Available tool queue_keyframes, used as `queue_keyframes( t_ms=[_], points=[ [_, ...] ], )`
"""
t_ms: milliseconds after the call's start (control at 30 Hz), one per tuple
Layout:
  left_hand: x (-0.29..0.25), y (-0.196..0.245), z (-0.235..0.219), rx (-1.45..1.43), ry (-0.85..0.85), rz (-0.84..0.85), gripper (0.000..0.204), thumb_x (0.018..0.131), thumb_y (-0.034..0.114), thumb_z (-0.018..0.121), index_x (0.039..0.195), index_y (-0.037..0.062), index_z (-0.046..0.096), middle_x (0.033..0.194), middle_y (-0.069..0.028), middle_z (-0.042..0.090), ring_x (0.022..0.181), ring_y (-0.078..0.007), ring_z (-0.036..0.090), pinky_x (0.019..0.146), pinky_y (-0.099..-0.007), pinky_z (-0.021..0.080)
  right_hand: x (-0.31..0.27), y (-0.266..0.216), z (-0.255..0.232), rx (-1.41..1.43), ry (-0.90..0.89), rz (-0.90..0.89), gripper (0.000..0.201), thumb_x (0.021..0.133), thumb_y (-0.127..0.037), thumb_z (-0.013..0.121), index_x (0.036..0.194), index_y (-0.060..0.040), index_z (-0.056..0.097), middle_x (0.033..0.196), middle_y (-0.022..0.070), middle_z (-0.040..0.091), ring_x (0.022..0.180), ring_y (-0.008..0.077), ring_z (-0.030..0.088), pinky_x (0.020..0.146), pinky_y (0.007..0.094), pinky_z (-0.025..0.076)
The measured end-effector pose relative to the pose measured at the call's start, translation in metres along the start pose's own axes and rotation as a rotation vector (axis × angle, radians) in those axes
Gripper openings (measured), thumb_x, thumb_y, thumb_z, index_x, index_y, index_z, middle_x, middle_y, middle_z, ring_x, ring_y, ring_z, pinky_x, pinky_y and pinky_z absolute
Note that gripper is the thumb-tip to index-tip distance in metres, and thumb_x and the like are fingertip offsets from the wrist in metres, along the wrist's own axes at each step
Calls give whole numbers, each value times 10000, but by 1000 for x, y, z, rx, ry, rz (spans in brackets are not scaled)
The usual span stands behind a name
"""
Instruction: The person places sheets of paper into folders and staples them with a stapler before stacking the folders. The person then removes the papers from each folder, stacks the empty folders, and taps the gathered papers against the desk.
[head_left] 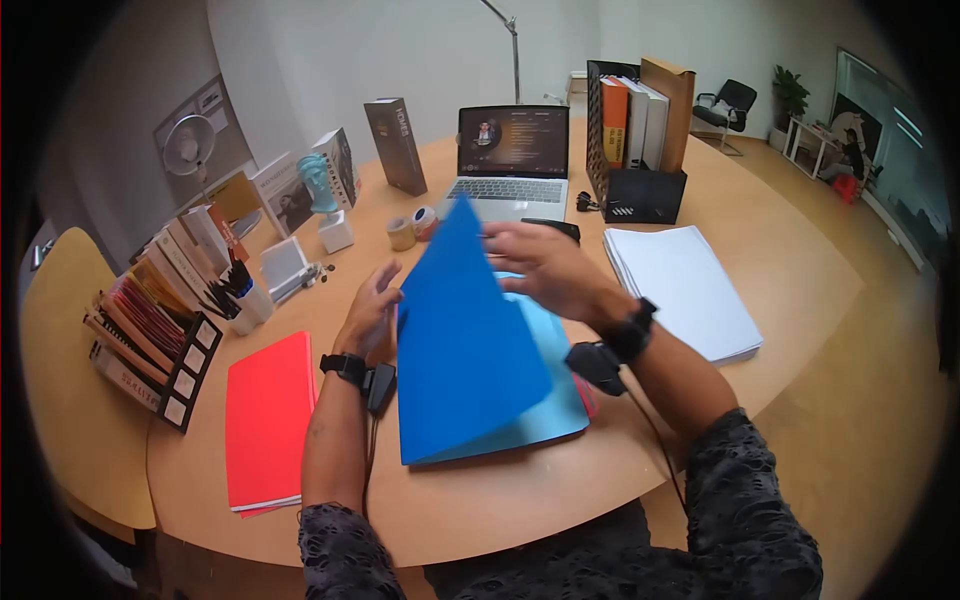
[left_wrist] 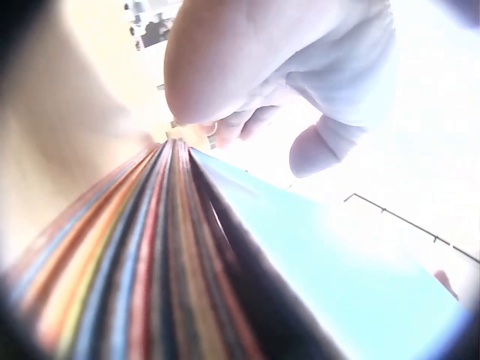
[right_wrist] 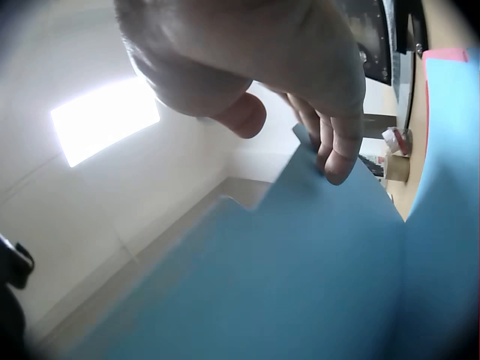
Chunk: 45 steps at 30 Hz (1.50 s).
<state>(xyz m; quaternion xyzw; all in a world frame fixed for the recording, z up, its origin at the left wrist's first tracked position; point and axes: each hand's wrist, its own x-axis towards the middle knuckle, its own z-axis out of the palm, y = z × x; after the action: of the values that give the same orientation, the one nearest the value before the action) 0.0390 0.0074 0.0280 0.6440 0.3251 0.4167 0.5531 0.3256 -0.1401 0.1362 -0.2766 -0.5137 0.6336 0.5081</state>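
Before the laptop [head_left: 513,150], your right hand [head_left: 545,265] pinches the blue folder [head_left: 470,340] cover, half-lifted; your left hand [head_left: 368,315] rests loosely at its spine. Next, I judge, lay it flat.

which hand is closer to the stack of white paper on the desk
Right. The right hand lifts the blue folder cover just left of the white paper stack. The left hand sits at the folder's far left edge, much farther away.
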Motion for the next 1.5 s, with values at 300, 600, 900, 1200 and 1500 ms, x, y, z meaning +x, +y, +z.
queue_keyframes(
  t_ms=[300,600,900,1200,1500],
  points=[
    [-36,-22,-1,-186,-62,87,613,890,214,573,1408,-40,368,1322,-163,500,1270,-292,421,1088,-375,319,11,34,17,-974,-230,-215,375,965,-217,557,1259,17,566,1193,139,632,1060,239,611,918,351,488],
    [-152,-97,-63,-312,-156,98,592,894,232,575,1388,-35,385,1297,-155,505,1254,-291,425,1085,-383,317,-74,-21,-153,-1717,508,-41,552,788,-370,678,1100,82,625,904,229,682,764,337,679,697,394,536],
    [-158,-98,-76,-389,-246,94,573,899,250,576,1368,-29,402,1272,-148,511,1239,-291,429,1081,-392,316,-100,-26,-134,-1442,420,584,808,732,-394,769,1284,126,492,1071,268,639,721,274,689,604,320,576],
    [-35,-32,-52,-470,-326,80,555,904,268,578,1349,-24,419,1247,-140,516,1224,-290,434,1078,-401,314,-104,-20,-146,-1367,444,545,783,692,-339,793,1254,134,523,1045,267,657,717,270,697,588,321,573],
    [-20,-18,-44,-544,-410,83,538,909,286,580,1329,-18,436,1222,-132,522,1209,-289,438,1074,-410,312,-99,-25,-129,-1448,443,574,422,698,-197,702,973,116,633,895,263,677,698,295,701,606,345,576]
  ],
)
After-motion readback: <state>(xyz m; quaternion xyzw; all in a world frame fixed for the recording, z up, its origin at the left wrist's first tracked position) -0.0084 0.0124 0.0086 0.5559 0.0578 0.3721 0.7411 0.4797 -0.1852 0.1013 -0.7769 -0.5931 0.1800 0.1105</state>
